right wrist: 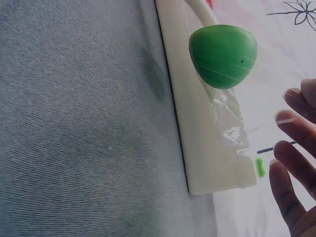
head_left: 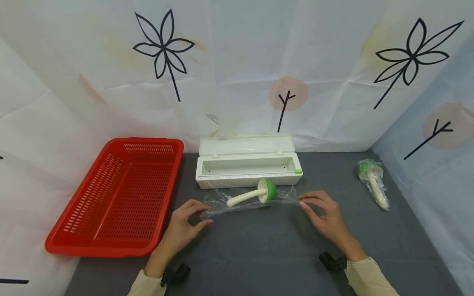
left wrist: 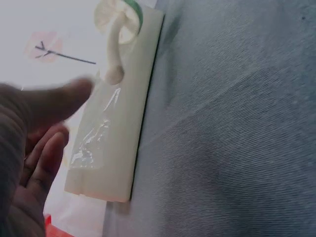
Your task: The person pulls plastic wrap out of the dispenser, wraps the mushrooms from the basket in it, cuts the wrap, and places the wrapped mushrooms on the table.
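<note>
A toy mushroom [head_left: 242,198] with a green cap and cream stem lies on a sheet of clear cling film [head_left: 216,205], its cap to the right. Directly behind is a white cling film box [head_left: 249,181] with its lid raised. My left hand [head_left: 184,224] is at the film's left end, fingertips at the edge, thumb spread apart from them. At the film's right end is my right hand [head_left: 326,216], fingers loosely extended. In the right wrist view the green cap [right wrist: 224,57] stands out before the box, and a bit of film appears on one fingertip [right wrist: 286,117].
A red plastic basket [head_left: 163,207] stands on the left. Another green-capped mushroom [head_left: 374,183], wrapped in clear film, lies at the far right. Grey cloth [head_left: 259,255] covers the table, and a white patterned curtain [head_left: 237,61] hangs behind.
</note>
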A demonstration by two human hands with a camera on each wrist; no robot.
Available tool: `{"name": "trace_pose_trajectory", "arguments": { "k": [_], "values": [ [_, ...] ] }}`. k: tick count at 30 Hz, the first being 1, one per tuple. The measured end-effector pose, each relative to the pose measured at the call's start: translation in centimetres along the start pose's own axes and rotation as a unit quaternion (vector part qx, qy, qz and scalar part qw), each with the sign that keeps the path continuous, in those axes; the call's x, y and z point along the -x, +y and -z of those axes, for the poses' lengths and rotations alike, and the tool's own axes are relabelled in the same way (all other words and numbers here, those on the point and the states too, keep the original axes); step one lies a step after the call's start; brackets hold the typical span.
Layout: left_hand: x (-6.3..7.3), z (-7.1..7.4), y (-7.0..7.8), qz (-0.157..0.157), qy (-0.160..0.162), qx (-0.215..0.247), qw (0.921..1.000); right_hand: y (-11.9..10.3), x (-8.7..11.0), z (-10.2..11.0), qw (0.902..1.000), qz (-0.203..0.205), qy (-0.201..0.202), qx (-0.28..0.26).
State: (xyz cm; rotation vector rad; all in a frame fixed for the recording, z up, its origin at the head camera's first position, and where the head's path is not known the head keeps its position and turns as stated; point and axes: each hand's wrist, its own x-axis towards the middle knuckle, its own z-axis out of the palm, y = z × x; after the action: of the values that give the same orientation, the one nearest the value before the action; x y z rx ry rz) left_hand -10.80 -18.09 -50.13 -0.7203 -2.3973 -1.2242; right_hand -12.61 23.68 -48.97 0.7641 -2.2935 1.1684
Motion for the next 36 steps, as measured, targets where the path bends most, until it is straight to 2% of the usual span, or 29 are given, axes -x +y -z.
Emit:
{"name": "trace_pose_trajectory", "arguments": {
  "k": [5, 8, 11, 14, 17, 19, 28, 33, 36],
  "values": [
    [0.2, 0.2, 0.5, 0.015, 0.004, 0.009, 0.9998, -0.2, 0.3, 0.0, 1.0, 0.006, -0.003, -0.006],
    [-0.3, 0.0, 0.4, 0.013, 0.024, 0.014, 0.9995, -0.1, 0.1, 0.0, 0.9997, -0.02, -0.011, 0.004],
    [-1.1, -0.5, 0.0, 0.018, 0.06, 0.01, 0.998, 0.0, -0.6, -0.4, 0.9986, -0.048, -0.006, 0.019],
    [-1.9, -1.1, -0.4, 0.057, 0.088, 0.008, 0.9945, 0.1, -1.5, -0.9, 0.9974, -0.067, 0.013, 0.023],
    [-2.8, -1.6, -0.5, 0.107, 0.101, 0.015, 0.989, 0.4, -2.3, -1.6, 0.9954, -0.088, 0.032, 0.021],
    [-3.4, -1.8, -0.5, 0.127, 0.11, 0.025, 0.9854, 0.5, -2.8, -2.1, 0.9934, -0.107, 0.041, 0.012],
    [-6.1, -2.8, -1.0, 0.167, 0.173, 0.054, 0.9691, 1.1, -5.5, -3.6, 0.9777, -0.18, 0.088, -0.063],
    [-7.2, -3.2, -1.3, 0.197, 0.173, 0.047, 0.9639, 1.5, -6.5, -4.1, 0.9709, -0.222, 0.084, -0.035],
    [-7.7, -3.4, -1.4, 0.222, 0.164, 0.012, 0.9611, 1.6, -7.0, -4.4, 0.9674, -0.239, 0.076, -0.03]
  ]
}}
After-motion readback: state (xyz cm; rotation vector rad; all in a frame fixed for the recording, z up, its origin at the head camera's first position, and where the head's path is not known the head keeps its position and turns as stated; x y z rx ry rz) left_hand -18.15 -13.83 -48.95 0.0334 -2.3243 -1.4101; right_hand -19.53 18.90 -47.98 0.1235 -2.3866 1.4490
